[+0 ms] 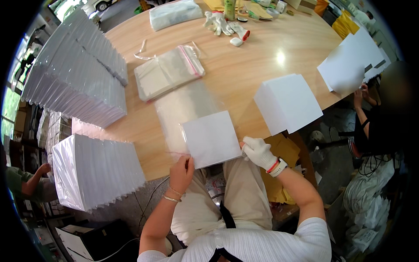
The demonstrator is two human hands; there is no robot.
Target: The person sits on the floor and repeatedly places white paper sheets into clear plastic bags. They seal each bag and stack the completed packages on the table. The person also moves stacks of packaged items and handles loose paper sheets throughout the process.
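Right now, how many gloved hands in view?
1. The person's right hand wears a white glove and grips the white card; the left hand is bare. Spare white gloves lie at the far table edge.

I'm seeing a white square card [212,138] lying flat at the near edge of the worktop [244,74], tilted slightly, its far end sitting inside the mouth of a clear plastic sleeve [183,109]. The sleeve is lying flat and stretching away across the wood, glossy and wrinkled.
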